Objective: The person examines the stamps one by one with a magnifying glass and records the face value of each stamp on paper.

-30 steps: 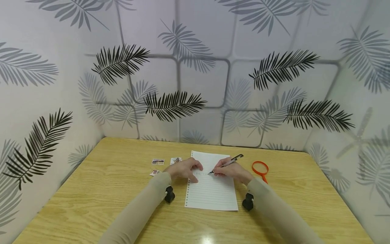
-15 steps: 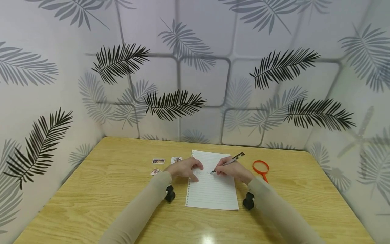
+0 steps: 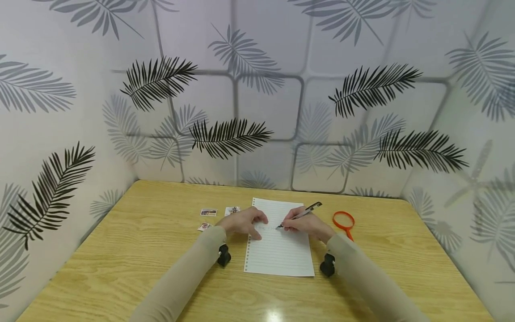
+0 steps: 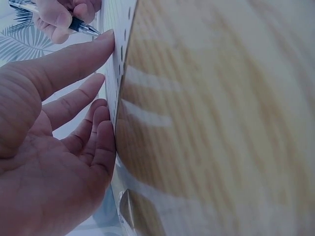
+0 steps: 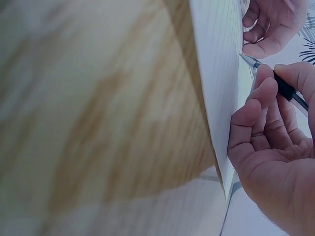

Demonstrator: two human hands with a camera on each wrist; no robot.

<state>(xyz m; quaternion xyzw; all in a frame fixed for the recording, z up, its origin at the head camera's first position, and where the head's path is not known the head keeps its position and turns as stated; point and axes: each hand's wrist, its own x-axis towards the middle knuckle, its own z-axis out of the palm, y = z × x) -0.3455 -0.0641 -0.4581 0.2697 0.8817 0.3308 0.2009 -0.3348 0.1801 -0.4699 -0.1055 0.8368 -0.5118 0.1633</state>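
A lined sheet of paper [image 3: 277,257] with punched holes down its left edge lies on the wooden table. My right hand [image 3: 304,223] pinches a pen [image 3: 307,210] with a dark grip, its tip on the paper. Faint writing runs along one line, left of the tip. My left hand [image 3: 242,221] rests on the sheet's left edge, thumb and fingers spread and lightly bent, holding nothing. In the left wrist view, the left thumb [image 4: 83,59] touches the paper near the pen tip. The right wrist view shows the pen's black grip [image 5: 284,84] between thumb and fingers.
A red-orange magnifying glass [image 3: 349,235] lies right of the paper, close to my right forearm. Left of the sheet are small picture cards: one card [image 3: 208,212], a second card [image 3: 232,210] and a third card [image 3: 204,226]. Patterned walls enclose the table [image 3: 161,250].
The pen tip has shifted slightly right along the line over the last second, then held about level. The written marks look a little longer. My left hand stays in place.
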